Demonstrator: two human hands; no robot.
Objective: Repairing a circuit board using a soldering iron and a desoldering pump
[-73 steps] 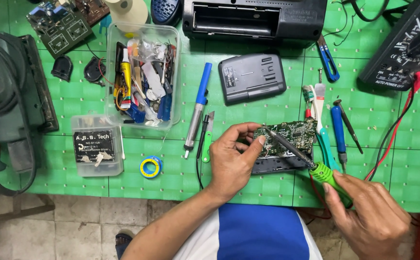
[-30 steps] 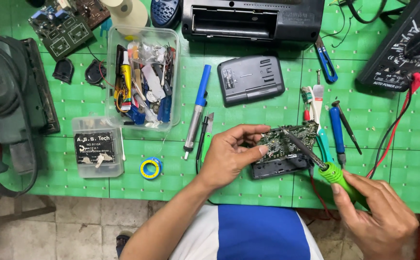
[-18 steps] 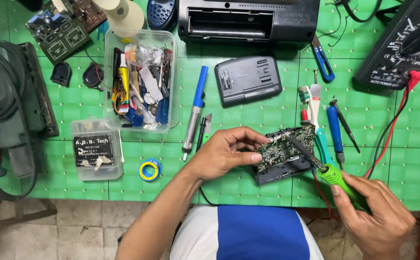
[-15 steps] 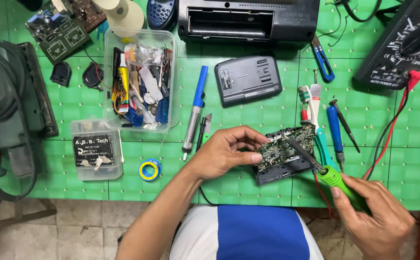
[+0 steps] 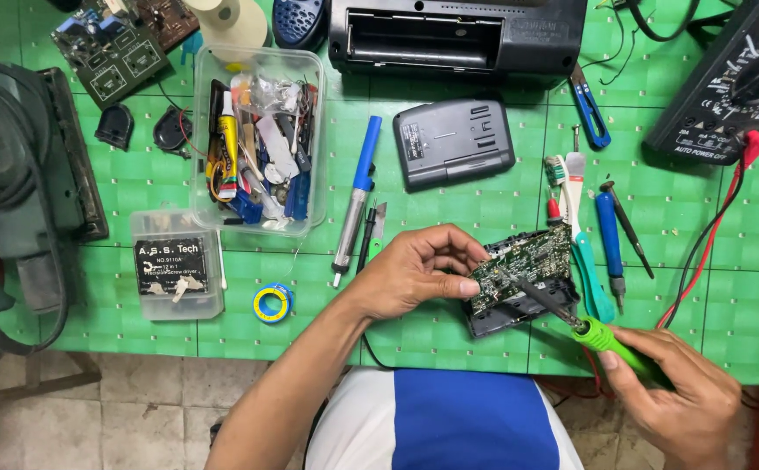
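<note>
Left hand (image 5: pixel 414 274) pinching left edge of green circuit board (image 5: pixel 523 265), thumb and fingers closed on it, holding board tilted up over dark casing (image 5: pixel 519 309), near front edge of green table (image 5: pixel 449 335), right of centre. Right hand (image 5: pixel 680 396) wrapped round green-handled soldering iron (image 5: pixel 606 335), past front edge toward right corner; tip resting on board face, mid-area. Soldering under way, judging by contact; which joints finished, cannot tell, too small. Board not seated back in casing; separate grey cover (image 5: pixel 453 144) lying apart toward back edge, so reassembly left. Blue desoldering pump (image 5: pixel 355 196) untouched, centre. Clear parts tub (image 5: pixel 258 139) toward back-left.
</note>
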